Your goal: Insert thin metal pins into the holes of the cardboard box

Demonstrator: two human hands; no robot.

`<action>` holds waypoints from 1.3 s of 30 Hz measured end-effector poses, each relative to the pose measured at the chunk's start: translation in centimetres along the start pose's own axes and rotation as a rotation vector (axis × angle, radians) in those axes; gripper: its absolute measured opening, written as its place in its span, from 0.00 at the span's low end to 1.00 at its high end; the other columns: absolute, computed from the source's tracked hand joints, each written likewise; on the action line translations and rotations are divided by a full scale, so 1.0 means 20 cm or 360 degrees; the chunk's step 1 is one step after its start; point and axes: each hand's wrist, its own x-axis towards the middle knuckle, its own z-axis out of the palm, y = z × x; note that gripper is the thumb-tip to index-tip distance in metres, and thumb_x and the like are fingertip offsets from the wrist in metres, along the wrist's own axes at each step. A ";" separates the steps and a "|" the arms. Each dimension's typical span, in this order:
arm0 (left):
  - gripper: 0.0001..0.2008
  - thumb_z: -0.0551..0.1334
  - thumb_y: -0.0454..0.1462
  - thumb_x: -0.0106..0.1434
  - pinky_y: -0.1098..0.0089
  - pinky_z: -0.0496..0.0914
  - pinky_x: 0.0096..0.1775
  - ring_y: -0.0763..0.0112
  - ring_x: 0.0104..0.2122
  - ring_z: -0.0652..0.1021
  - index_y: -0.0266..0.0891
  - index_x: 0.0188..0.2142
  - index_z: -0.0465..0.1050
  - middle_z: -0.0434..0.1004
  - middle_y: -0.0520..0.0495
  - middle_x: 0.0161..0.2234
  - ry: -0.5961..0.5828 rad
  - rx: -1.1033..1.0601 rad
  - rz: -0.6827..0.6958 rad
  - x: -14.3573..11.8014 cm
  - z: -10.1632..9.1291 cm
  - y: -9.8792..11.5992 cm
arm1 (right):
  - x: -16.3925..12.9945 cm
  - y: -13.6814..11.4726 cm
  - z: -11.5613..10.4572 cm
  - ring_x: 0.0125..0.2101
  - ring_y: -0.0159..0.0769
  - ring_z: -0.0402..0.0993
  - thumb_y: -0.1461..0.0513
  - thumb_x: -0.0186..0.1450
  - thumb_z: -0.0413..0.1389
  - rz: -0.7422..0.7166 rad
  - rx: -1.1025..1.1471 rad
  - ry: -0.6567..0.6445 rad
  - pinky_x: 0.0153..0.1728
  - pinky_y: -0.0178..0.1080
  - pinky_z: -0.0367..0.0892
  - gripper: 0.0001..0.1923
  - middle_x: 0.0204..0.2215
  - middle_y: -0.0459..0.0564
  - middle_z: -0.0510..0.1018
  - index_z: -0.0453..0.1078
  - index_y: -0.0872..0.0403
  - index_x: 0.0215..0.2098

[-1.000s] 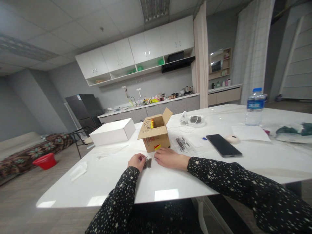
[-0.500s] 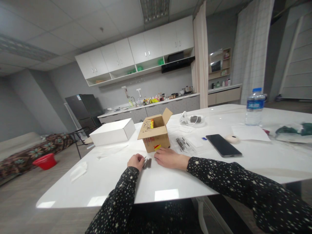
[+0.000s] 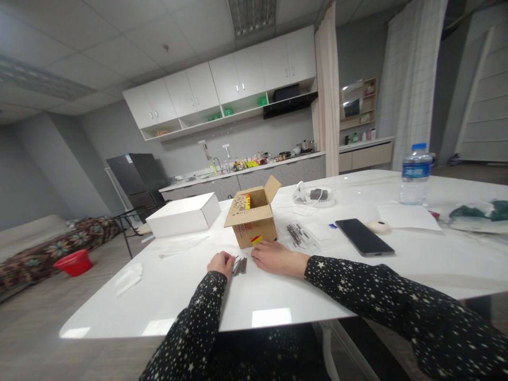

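My left hand (image 3: pixel 221 263) rests on the white table (image 3: pixel 278 296) with its fingers curled around a small bunch of thin dark metal pieces (image 3: pixel 239 265), which look like nails or pins. Just right of that bunch my right hand (image 3: pixel 274 257) lies palm down, fingertips close to the pieces, holding nothing I can see. An open cardboard box (image 3: pixel 252 218) stands directly behind both hands. More of the dark pieces (image 3: pixel 296 234) lie in a clear bag to the right of the box.
A white box (image 3: pixel 183 214) sits at the back left, with plastic bags (image 3: pixel 129 277) near the left edge. A black phone (image 3: pixel 364 236), paper sheet (image 3: pixel 408 217), water bottle (image 3: pixel 415 173) and white headset (image 3: pixel 313 194) lie to the right. A kitchen counter runs behind.
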 end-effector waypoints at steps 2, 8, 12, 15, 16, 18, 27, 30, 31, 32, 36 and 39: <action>0.14 0.55 0.43 0.66 0.67 0.68 0.43 0.61 0.44 0.78 0.38 0.40 0.77 0.80 0.41 0.41 -0.0051 0.0025 -0.0038 0.00 -0.01 0.01 | 0.00 0.00 0.00 0.41 0.41 0.71 0.63 0.71 0.46 0.0005 -0.0001 -0.0002 0.45 0.43 0.65 0.13 0.38 0.57 0.75 0.71 0.59 0.39; 0.15 0.54 0.44 0.67 0.65 0.67 0.44 0.59 0.47 0.77 0.39 0.42 0.76 0.79 0.40 0.45 -0.0140 0.0079 -0.0117 -0.01 -0.04 0.04 | 0.00 0.00 0.00 0.41 0.41 0.71 0.63 0.71 0.47 0.0025 -0.0007 0.0000 0.44 0.43 0.65 0.12 0.37 0.57 0.76 0.71 0.59 0.39; 0.15 0.57 0.47 0.65 0.66 0.67 0.42 0.60 0.45 0.78 0.41 0.40 0.77 0.80 0.43 0.43 -0.0124 0.0054 -0.0136 -0.02 -0.06 0.06 | 0.00 -0.01 -0.01 0.40 0.42 0.71 0.63 0.71 0.46 0.0008 -0.0014 -0.0004 0.44 0.43 0.65 0.13 0.37 0.57 0.76 0.71 0.59 0.39; 0.15 0.56 0.46 0.66 0.66 0.67 0.42 0.61 0.46 0.78 0.41 0.40 0.76 0.80 0.43 0.43 -0.0142 0.0084 -0.0131 -0.03 -0.06 0.07 | 0.00 -0.01 -0.01 0.40 0.41 0.71 0.62 0.71 0.46 0.0013 -0.0016 -0.0006 0.44 0.43 0.65 0.13 0.37 0.57 0.76 0.72 0.59 0.39; 0.15 0.55 0.46 0.66 0.66 0.67 0.42 0.60 0.46 0.78 0.41 0.40 0.76 0.80 0.42 0.43 -0.0144 0.0103 -0.0127 -0.03 -0.06 0.07 | 0.00 -0.01 -0.01 0.40 0.41 0.71 0.62 0.71 0.46 0.0016 -0.0013 -0.0004 0.44 0.43 0.65 0.13 0.37 0.57 0.75 0.72 0.59 0.39; 0.16 0.54 0.46 0.67 0.66 0.66 0.43 0.60 0.47 0.77 0.41 0.40 0.76 0.79 0.42 0.44 -0.0138 0.0137 -0.0118 -0.04 -0.06 0.07 | 0.00 -0.01 -0.01 0.41 0.41 0.70 0.62 0.72 0.46 0.0012 -0.0006 0.0002 0.44 0.43 0.64 0.13 0.37 0.57 0.75 0.71 0.59 0.39; 0.17 0.48 0.44 0.71 0.65 0.67 0.43 0.60 0.46 0.78 0.38 0.43 0.71 0.80 0.39 0.43 -0.0051 0.0134 -0.0088 -0.03 -0.05 0.06 | 0.00 0.00 0.01 0.40 0.41 0.71 0.62 0.71 0.46 -0.0007 -0.0034 0.0029 0.44 0.43 0.65 0.13 0.37 0.56 0.75 0.71 0.59 0.39; 0.15 0.48 0.42 0.71 0.67 0.67 0.42 0.62 0.42 0.80 0.39 0.43 0.70 0.81 0.42 0.38 -0.0039 0.0035 -0.0027 -0.02 -0.04 0.04 | 0.00 0.00 0.02 0.40 0.41 0.71 0.62 0.71 0.46 -0.0012 -0.0040 0.0039 0.43 0.42 0.65 0.13 0.37 0.56 0.75 0.71 0.59 0.38; 0.14 0.48 0.42 0.71 0.68 0.67 0.42 0.63 0.41 0.80 0.39 0.42 0.70 0.81 0.43 0.38 -0.0042 0.0008 0.0011 -0.02 -0.04 0.04 | 0.00 0.00 0.02 0.40 0.41 0.71 0.62 0.71 0.46 -0.0012 -0.0043 0.0043 0.42 0.42 0.65 0.13 0.37 0.56 0.75 0.72 0.59 0.38; 0.14 0.49 0.41 0.71 0.68 0.67 0.42 0.63 0.41 0.80 0.39 0.42 0.70 0.81 0.43 0.38 -0.0047 -0.0003 0.0053 -0.02 -0.04 0.04 | 0.00 0.00 0.02 0.39 0.41 0.71 0.62 0.71 0.46 -0.0012 -0.0047 0.0044 0.42 0.42 0.65 0.13 0.36 0.56 0.75 0.72 0.58 0.38; 0.14 0.50 0.43 0.70 0.67 0.66 0.42 0.63 0.43 0.78 0.40 0.43 0.71 0.79 0.43 0.40 -0.0037 0.0066 0.0181 -0.04 -0.04 0.07 | 0.00 0.00 0.02 0.40 0.41 0.70 0.63 0.72 0.46 -0.0014 -0.0055 0.0042 0.42 0.42 0.65 0.13 0.36 0.56 0.75 0.72 0.58 0.39; 0.14 0.54 0.45 0.68 0.67 0.66 0.41 0.63 0.42 0.77 0.42 0.43 0.72 0.77 0.46 0.38 -0.0042 0.0079 0.0234 -0.05 -0.04 0.09 | 0.00 0.00 0.02 0.40 0.41 0.71 0.63 0.71 0.46 -0.0004 -0.0041 0.0058 0.43 0.43 0.65 0.13 0.36 0.56 0.75 0.72 0.58 0.39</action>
